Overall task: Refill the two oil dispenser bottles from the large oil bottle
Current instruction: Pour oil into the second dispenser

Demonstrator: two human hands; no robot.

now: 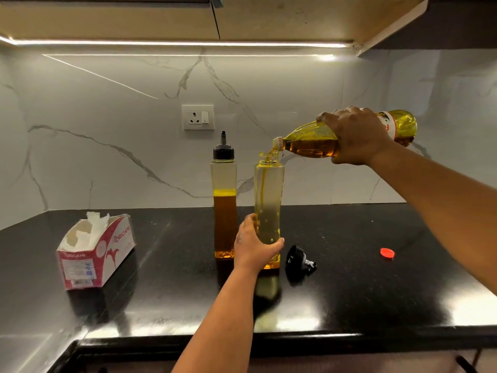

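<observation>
The right hand (355,135) wraps the tilted large oil bottle (317,142) at its shoulder – probably heavy and slick; oil streams into the open dispenser (269,200), which the left hand (254,244) grips low on the black table (349,292); capped dispenser (224,200) just behind-left, loose spout cap (298,261) and red cap (387,252) lie right – tissue box (94,251) well apart

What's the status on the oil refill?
Right hand tips big bottle, pouring into open dispenser. Left hand grips that dispenser low. Second dispenser capped, about half full. Nothing in the way.
</observation>
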